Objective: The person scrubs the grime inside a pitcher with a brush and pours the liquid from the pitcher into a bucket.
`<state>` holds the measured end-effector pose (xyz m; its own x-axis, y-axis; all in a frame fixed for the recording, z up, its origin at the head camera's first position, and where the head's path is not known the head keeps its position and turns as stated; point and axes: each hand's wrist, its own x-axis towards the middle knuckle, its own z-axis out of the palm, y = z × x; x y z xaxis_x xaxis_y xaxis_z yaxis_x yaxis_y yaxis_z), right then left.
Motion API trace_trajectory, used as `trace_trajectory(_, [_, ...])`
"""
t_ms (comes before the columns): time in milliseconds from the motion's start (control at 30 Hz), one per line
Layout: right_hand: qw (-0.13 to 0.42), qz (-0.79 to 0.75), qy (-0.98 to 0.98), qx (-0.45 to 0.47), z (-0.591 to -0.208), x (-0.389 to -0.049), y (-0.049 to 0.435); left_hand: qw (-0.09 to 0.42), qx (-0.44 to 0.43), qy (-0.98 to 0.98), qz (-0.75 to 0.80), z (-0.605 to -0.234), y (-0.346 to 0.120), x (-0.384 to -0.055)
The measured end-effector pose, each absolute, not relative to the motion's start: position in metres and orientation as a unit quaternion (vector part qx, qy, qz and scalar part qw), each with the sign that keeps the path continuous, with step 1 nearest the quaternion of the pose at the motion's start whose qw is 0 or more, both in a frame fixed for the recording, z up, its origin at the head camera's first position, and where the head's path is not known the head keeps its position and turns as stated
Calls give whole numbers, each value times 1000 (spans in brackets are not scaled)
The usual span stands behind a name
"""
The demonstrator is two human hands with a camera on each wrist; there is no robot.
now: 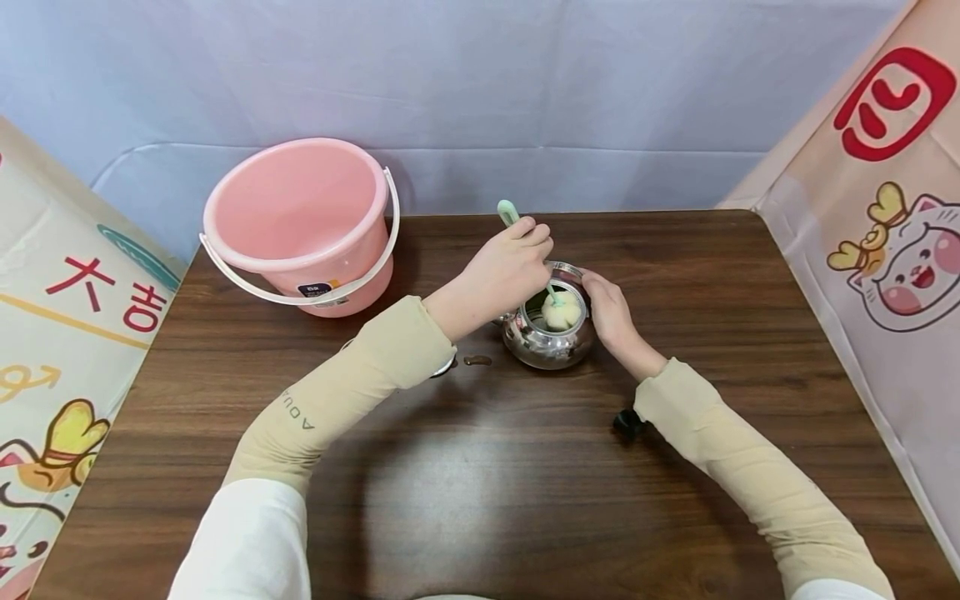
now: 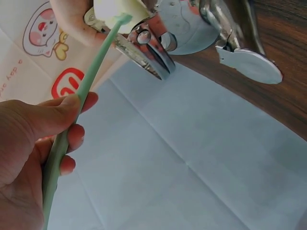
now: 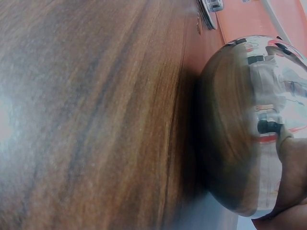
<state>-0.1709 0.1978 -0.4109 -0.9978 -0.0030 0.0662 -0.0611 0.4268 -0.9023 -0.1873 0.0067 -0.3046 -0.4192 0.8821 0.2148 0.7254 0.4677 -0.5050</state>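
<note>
Head view: the left hand [image 1: 498, 271] partly hid the green brush [image 1: 508, 212] its fingers [image 2: 76, 136] pinched, pale head [image 1: 559, 312] inside the metal pot [image 1: 549, 353] on the counter [image 1: 480, 467]; the right hand [image 1: 613, 315] rested against the pot, its fingers too hidden to tell their grip.

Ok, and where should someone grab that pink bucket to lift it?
Probably by the white handle, at mid-arc, from the near side: it droops across the front of the upright pink bucket, so it could be hooked from beneath and swung up. The left hand is nearer, but holds the green-handled scrubber.
</note>
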Motion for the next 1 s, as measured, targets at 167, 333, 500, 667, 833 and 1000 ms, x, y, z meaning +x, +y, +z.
trace_trajectory(167, [28,529,-848,18,-411,-171,198,242,-480,-823,186,-306,7,-185])
trace_trajectory(333, [24,531,-847,23,-411,-171,198,259,-473,-816,208,-307,8,-182])
trace_trajectory(500, [30,536,-843,30,-412,-172,198,279,-470,-807,223,-307,8,-181])
trace_trajectory(667, [31,538,-842,29,-412,-172,198,280,-469,-804,235,-306,9,-179])
trace_trajectory(833, [30,533,-845,19,-412,-173,197,269,-469,-799,264,-304,10,-174])
trace_trajectory(1000, [31,523,-852,8,-411,-173,196,262,-467,-789,300,-301,12,-168])
